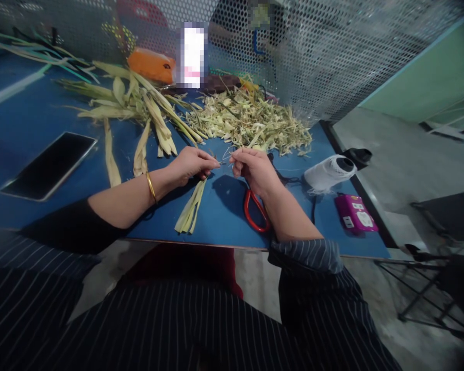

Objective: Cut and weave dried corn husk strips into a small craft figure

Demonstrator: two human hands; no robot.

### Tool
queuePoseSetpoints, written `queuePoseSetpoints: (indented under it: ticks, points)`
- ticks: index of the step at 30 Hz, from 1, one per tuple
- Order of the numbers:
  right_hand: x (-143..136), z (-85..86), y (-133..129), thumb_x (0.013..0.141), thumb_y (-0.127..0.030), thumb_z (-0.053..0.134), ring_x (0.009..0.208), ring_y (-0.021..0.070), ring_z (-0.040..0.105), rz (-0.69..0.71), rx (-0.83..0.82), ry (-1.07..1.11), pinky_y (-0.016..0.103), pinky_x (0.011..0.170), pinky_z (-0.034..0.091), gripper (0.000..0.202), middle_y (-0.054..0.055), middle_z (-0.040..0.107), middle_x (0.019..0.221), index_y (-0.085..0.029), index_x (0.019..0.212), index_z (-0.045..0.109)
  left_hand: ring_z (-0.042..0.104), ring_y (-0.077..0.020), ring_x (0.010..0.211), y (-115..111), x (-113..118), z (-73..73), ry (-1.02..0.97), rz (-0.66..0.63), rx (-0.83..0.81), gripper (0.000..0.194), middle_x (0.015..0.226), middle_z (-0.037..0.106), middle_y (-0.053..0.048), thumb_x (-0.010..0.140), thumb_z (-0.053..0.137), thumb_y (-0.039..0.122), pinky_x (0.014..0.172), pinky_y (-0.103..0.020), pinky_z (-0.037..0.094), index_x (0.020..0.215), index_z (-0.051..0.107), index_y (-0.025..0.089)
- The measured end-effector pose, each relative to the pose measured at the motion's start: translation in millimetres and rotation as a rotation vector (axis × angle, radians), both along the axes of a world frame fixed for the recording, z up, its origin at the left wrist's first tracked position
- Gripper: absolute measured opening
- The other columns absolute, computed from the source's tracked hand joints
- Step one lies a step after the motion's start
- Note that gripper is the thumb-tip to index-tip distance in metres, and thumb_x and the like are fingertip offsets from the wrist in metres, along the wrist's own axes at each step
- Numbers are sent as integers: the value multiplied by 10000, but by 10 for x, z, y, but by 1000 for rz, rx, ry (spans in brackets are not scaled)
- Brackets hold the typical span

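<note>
My left hand (195,164) is closed in a pinch above the blue table. A pale green corn husk strip (189,211), split at its lower end, hangs from beneath its fingers. A thin dark tip pokes out at the fingertips; I cannot make out what it is. Close by on the right, my right hand (251,165) pinches a fine white thread (227,153), which loops in the small gap between the hands. Red-handled scissors (257,214) lie under my right wrist, partly hidden. A white thread cone (325,174) lies farther right.
Dried corn husks (126,103) spread at the back left, beside a heap of husk scraps (251,121). A phone (50,165) lies at left. Near the right edge is a purple box (356,212). A perforated metal screen (305,62) stands behind the table.
</note>
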State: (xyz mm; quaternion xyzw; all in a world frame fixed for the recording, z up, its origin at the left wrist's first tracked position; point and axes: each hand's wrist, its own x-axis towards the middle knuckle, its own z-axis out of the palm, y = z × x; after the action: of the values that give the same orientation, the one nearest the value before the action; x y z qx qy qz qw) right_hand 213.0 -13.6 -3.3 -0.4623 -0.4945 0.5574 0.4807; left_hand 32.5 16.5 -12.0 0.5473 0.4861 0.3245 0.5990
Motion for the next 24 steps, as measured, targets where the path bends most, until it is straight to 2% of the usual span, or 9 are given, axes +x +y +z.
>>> queuePoseSetpoints:
  ticks: [4, 11, 18, 24]
  points:
    - [-3, 19, -7, 721, -286, 670, 413, 71, 454, -16, 17, 79, 222, 451, 364, 170, -68, 445, 455, -171, 609, 615, 504, -95, 466, 6, -7, 10, 27, -15, -16, 85, 510, 571, -14, 678, 772, 176, 451, -223, 431, 684, 727, 104]
    - [-79, 4, -46, 736, -315, 693, 459, 72, 486, 12, 37, -24, 203, 481, 384, 164, -45, 539, 490, -164, 682, 658, 521, -92, 449, 6, -26, 5, 169, -197, 75, 59, 476, 587, -13, 701, 733, 154, 484, -211, 444, 699, 748, 97]
    - [-88, -65, -22, 747, -377, 725, 460, 66, 488, 23, 51, -50, 206, 495, 398, 231, -52, 536, 498, -153, 728, 674, 542, -90, 499, 59, -63, -26, 156, -369, 104, 100, 578, 646, -28, 699, 667, 95, 511, -203, 447, 726, 762, 108]
    - [-90, -101, 5, 738, -375, 733, 467, 62, 494, 18, -1, -20, 204, 475, 386, 237, -55, 536, 518, -147, 787, 696, 480, -76, 476, 60, -80, 19, 143, -444, 106, 112, 521, 602, -15, 678, 678, 86, 497, -201, 386, 741, 770, 94]
